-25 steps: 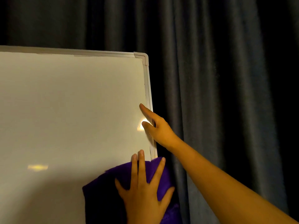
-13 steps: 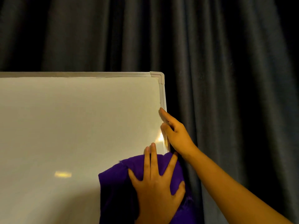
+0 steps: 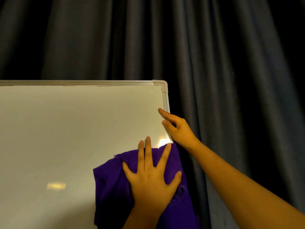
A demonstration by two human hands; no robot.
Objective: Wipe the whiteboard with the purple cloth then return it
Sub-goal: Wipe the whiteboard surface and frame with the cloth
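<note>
The whiteboard (image 3: 66,129) stands upright with a silver frame, and its top right corner is in view. My left hand (image 3: 151,179) lies flat with spread fingers on the purple cloth (image 3: 112,187), pressing it against the board near the right edge. The cloth hangs down in folds below my palm and laps over the frame. My right hand (image 3: 179,131) grips the board's right frame just above the cloth, with the forefinger stretched up along the edge and the other fingers wrapped behind it.
A dark grey pleated curtain (image 3: 231,63) hangs behind and to the right of the board. Two bright light reflections show on the board's surface. The board's lower part and left side run out of view.
My left hand has slid the cloth upward along the right edge, closer to my right hand. The view has tilted up, so the board sits lower in the frame.
</note>
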